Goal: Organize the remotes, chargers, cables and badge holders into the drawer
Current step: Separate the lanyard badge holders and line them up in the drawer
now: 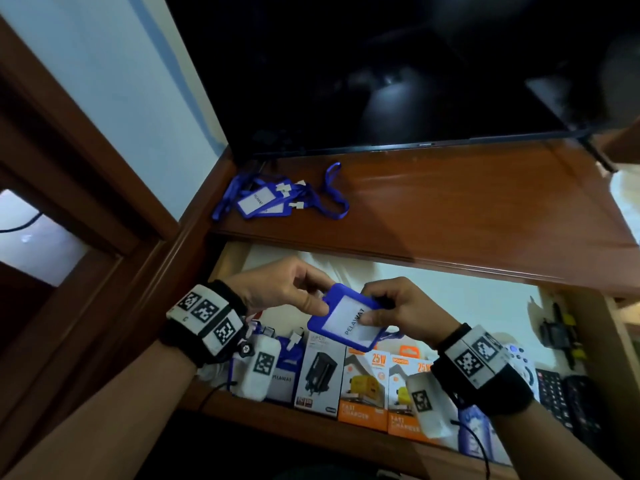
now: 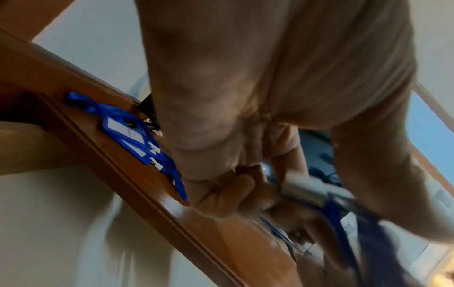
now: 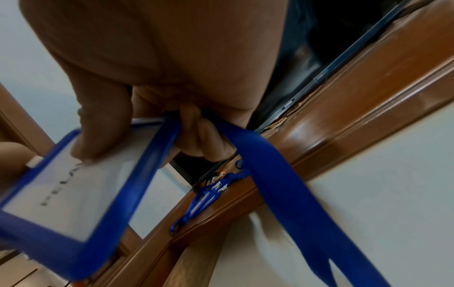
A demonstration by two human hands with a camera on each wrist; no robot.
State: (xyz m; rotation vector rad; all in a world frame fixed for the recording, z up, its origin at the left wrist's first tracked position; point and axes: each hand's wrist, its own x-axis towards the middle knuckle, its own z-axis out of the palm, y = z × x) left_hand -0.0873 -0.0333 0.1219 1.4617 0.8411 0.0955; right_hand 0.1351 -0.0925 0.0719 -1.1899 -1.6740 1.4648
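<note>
Both hands hold one blue badge holder (image 1: pixel 346 317) with a white card above the open drawer (image 1: pixel 485 299). My left hand (image 1: pixel 298 292) pinches its top-left corner by the clip. My right hand (image 1: pixel 384 306) grips its right edge, thumb on the card (image 3: pixel 73 182), fingers curled round the blue lanyard (image 3: pixel 290 196), which hangs down. Several more blue badge holders (image 1: pixel 263 199) with lanyards lie in a heap on the wooden cabinet top (image 1: pixel 467 202), also visible as a blue heap (image 2: pixel 132 132) in the left wrist view. Charger boxes (image 1: pixel 367 386) and black remotes (image 1: pixel 568 400) stand in the drawer's front.
A dark TV (image 1: pixel 398 71) stands on the cabinet top behind the heap. A white game controller (image 1: pixel 519 362) and a black cable bundle (image 1: pixel 557 330) lie at the drawer's right. A wooden door frame (image 1: pixel 69 174) borders the left. The drawer's white back half shows bare lining.
</note>
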